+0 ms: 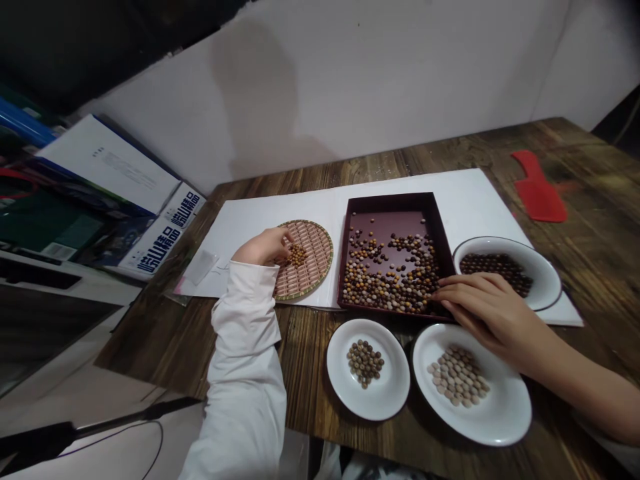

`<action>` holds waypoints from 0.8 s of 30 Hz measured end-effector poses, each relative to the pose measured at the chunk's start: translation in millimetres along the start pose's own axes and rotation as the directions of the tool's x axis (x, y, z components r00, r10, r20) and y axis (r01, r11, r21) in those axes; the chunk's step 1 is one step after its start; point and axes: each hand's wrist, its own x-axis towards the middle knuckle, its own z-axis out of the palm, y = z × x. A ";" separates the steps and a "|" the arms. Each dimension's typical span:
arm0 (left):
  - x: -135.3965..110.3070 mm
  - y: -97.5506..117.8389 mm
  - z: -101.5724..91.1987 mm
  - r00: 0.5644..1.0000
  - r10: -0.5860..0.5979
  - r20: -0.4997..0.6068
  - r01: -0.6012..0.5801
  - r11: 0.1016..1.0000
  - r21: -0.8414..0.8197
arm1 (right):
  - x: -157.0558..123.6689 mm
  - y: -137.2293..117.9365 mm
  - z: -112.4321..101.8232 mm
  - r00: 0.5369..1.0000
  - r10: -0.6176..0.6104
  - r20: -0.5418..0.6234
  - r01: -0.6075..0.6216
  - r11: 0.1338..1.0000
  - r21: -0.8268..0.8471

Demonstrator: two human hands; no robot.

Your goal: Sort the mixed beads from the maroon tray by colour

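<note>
My left hand [265, 247] is over the left part of a round woven tray [317, 250], its fingers curled but apart at the tips. Beneath and beside those fingertips is a small heap of yellow-brown beads [296, 257]. My right hand [493, 307] reaches over the front right corner of a dark red box [395, 200]. Its fingers are close together, tips down among mixed beads [390, 287] in brown, yellow and pale tones. Whatever lies between those fingertips is hidden.
Dark brown beads fill part of a white bowl [547, 283] at right. In front are a white plate [345, 390] of mottled beads and a larger white dish [505, 420] of pale beads. A red scraper-shaped tool [540, 193] lies back right. Printed boxes [160, 247] stand left.
</note>
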 end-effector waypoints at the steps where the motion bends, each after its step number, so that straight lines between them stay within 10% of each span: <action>1: 0.4 -0.3 0.6 1.000 -0.005 0.002 0.005 1.000 -0.001 | 0.0 0.2 0.1 1.000 -0.004 -0.002 0.004 1.000 -0.003; 24: 4.3 -7.7 1.2 0.997 -0.077 -0.006 0.077 0.997 -0.024 | -2.1 1.9 1.2 1.000 -0.010 -0.004 0.010 0.998 -0.057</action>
